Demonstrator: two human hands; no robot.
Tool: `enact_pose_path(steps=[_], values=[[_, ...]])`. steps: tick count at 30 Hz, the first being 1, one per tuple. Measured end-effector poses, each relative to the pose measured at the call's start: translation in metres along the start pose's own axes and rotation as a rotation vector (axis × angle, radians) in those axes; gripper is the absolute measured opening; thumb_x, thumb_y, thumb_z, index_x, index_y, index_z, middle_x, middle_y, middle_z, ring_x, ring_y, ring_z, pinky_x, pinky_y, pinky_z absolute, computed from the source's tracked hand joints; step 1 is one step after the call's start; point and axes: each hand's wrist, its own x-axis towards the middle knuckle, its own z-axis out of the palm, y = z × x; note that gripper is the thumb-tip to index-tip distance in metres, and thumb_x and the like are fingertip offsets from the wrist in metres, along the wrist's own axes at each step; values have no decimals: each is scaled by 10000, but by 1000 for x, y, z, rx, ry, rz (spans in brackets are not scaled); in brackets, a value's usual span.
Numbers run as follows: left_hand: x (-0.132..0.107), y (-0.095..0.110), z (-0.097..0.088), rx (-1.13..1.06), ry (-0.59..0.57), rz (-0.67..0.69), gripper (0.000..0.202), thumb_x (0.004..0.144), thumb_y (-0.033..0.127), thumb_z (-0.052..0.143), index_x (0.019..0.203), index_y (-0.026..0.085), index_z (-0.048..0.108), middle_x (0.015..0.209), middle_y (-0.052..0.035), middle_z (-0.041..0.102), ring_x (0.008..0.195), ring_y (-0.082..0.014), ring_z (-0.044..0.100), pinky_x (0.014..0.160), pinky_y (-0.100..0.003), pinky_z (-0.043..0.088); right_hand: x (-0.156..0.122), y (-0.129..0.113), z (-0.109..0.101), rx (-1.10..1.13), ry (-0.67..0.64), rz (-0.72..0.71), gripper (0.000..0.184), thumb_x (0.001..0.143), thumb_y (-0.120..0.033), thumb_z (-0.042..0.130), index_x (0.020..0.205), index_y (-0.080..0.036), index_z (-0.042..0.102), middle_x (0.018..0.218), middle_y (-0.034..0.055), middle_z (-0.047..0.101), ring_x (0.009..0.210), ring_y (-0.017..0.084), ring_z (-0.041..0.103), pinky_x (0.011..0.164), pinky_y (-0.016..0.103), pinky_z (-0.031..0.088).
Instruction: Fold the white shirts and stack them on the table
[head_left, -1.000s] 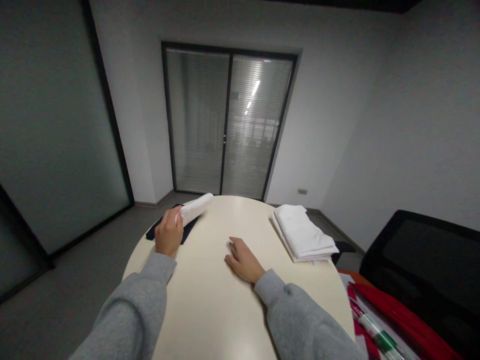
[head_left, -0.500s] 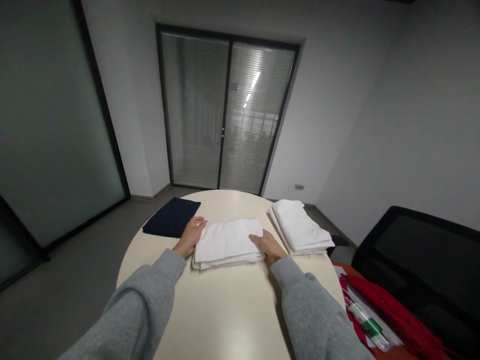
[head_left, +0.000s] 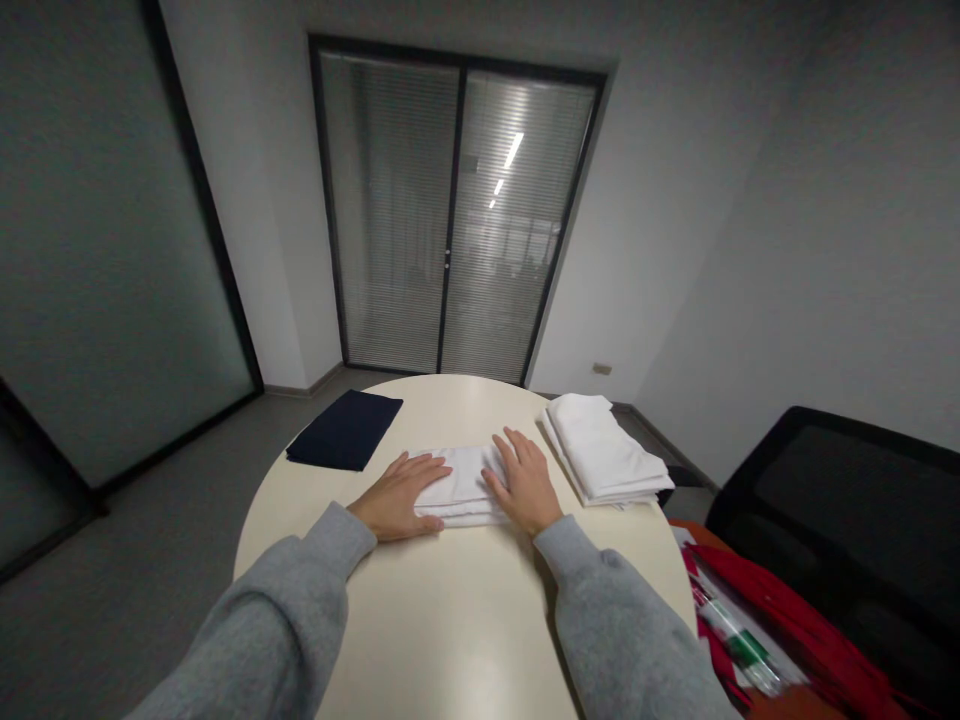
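Note:
A folded white cloth (head_left: 465, 480) lies in the middle of the round cream table (head_left: 450, 620). My left hand (head_left: 397, 495) lies flat on its left end, fingers stretched out. My right hand (head_left: 523, 482) presses flat on its right end, fingers spread. Both hands hold nothing. Grey sleeves cover both my arms.
A folded dark navy cloth (head_left: 343, 429) lies at the table's far left. A stack of folded white cloths (head_left: 606, 449) sits at the far right. A black chair (head_left: 840, 510) and red things (head_left: 780, 625) are at the right; sliding doors with blinds (head_left: 450, 220) stand behind.
My left hand brought a white cloth from the navy cloth to the table's middle. Both hands have since moved from its edges onto its top, and it looks narrower now.

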Motion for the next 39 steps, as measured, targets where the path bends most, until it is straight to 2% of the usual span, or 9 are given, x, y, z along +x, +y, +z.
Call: enact_pose_path(steps=[5,9,12,17,21,26,30,32,39], values=[[2,-12,3,-45,-17,-3,768,698,410,828,1422,287,600,1533,-114,537,1461,-333,434,1255,-585,158,-7,-11,12,35,-316,-95,561,1028,-504,453,1512,-224,502,1573,124,474,1482,314,380,1225,538,249],[4,-10,-6,-146,117,17,539,713,257,737,1252,252,715,1342,-95,689,1301,-288,587,1198,-464,349,-10,-6,12,58,-374,-103,747,933,-630,577,1552,-232,449,1614,135,407,1498,346,353,1229,549,240],[4,-6,-11,-210,257,-100,332,756,276,687,1078,242,758,1139,-69,757,1064,-253,683,989,-368,512,-8,-4,4,68,-365,-129,837,840,-571,709,1557,-235,437,1602,131,429,1469,356,396,1220,538,268],[8,-3,-12,-331,499,-307,284,810,450,710,990,232,734,926,-26,755,817,-203,672,788,-316,520,0,1,-8,117,-239,-72,509,851,-286,630,1356,-227,631,1332,88,686,1208,285,636,1076,430,453],[8,1,-16,-581,582,-277,429,822,505,711,1108,189,673,986,-75,746,858,-224,691,815,-337,531,3,7,-14,292,-22,78,293,853,-267,581,1105,-262,730,1098,39,773,992,253,707,920,369,521],[0,-5,-20,-753,379,24,885,803,541,747,1535,202,382,1472,-194,563,1396,-340,499,1168,-483,360,6,6,-18,548,260,295,243,814,-382,648,972,-218,733,898,40,763,777,223,662,737,316,506],[-1,-12,-13,-588,194,-4,1274,631,460,909,1643,222,173,1587,-181,434,1450,-350,436,1220,-478,289,10,6,-21,644,379,411,323,754,-443,710,954,-189,713,929,62,746,849,239,645,801,343,493],[3,-13,-6,-542,234,-83,1222,676,401,887,1644,213,166,1524,-176,513,1393,-325,512,1193,-463,340,11,6,-22,691,406,438,362,720,-449,736,961,-182,697,942,67,734,884,245,641,828,358,487],[28,-23,8,-745,531,-154,493,916,429,657,1321,172,546,1194,-124,729,1067,-249,708,941,-382,545,18,13,-16,686,502,410,449,739,-414,743,1109,-195,613,1099,80,688,1057,254,629,952,396,473]])
